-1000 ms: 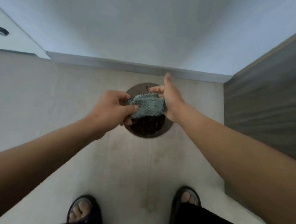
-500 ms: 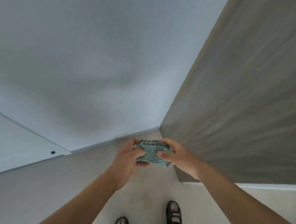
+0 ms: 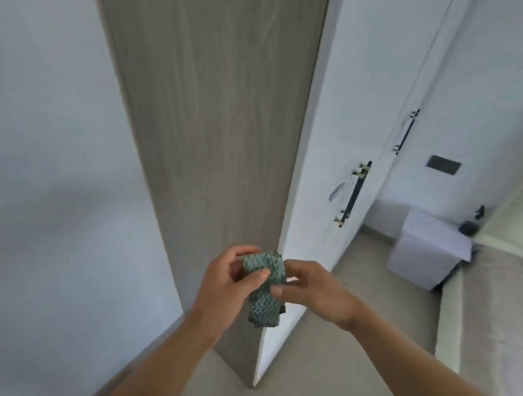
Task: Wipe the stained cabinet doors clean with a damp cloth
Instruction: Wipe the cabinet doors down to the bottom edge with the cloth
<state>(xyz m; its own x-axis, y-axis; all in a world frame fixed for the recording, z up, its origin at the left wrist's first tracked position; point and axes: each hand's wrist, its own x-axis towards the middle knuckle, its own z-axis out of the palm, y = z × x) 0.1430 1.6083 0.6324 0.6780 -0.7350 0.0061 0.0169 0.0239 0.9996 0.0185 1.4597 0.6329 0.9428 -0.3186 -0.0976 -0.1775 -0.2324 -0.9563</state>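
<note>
A folded teal knitted cloth [image 3: 265, 292] is held between both hands at lower centre. My left hand [image 3: 225, 283] grips its upper left part with thumb on top. My right hand [image 3: 313, 291] pinches its right edge. Just beyond the cloth rises the grey wood-grain side panel of a tall cabinet [image 3: 215, 135]. To its right run white cabinet doors [image 3: 325, 171] with a dark bar handle [image 3: 353, 194]; a second door further right carries another handle [image 3: 406, 132]. No stains show in this blurred view.
A white wall [image 3: 49, 171] fills the left. A small white box-like stand [image 3: 427, 249] sits on the beige floor at the right, beside a pale bed edge [image 3: 484, 315]. A dark rectangular plate [image 3: 443, 165] is on the far wall.
The view swung up and right from the floor drain to the cabinet's corner and white doors. Both hands kept hold of the cloth, which now stands folded upright.
</note>
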